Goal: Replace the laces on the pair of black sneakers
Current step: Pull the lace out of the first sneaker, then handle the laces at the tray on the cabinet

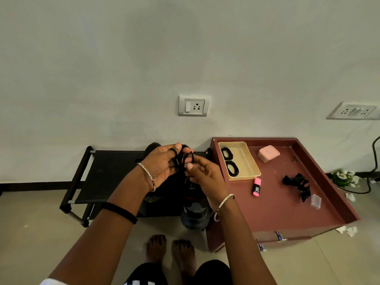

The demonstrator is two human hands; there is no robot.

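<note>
Task progress. Both hands hold one coiled black shoelace (182, 161) above the black fabric shoe rack (107, 175): the left hand (162, 163) has thumb and fingers curled round the loops, and the right hand (205, 175) pinches them from the other side with its fingertips. One black sneaker (194, 215) stands at the front right edge of the rack, toe toward the person. A second dark shoe (153, 200) lies just beside it, mostly hidden between the forearms. Both are too dark to show whether their eyelets carry laces.

At the back left corner of the maroon rimmed bench (277, 202), a cream plastic tray (245, 161) holds two more coiled black laces (226, 153). A loose black tangle (297, 183) lies near the right edge. With the lace in hand coiled and not threaded, the threading itself probably lies ahead, for at least one shoe.

Writing. The pink highlighter (257, 187) in front of the tray carries a black label, too small to read. The pink rounded box (269, 153) bears a faint mark, also illegible. No brand can be read.
</note>
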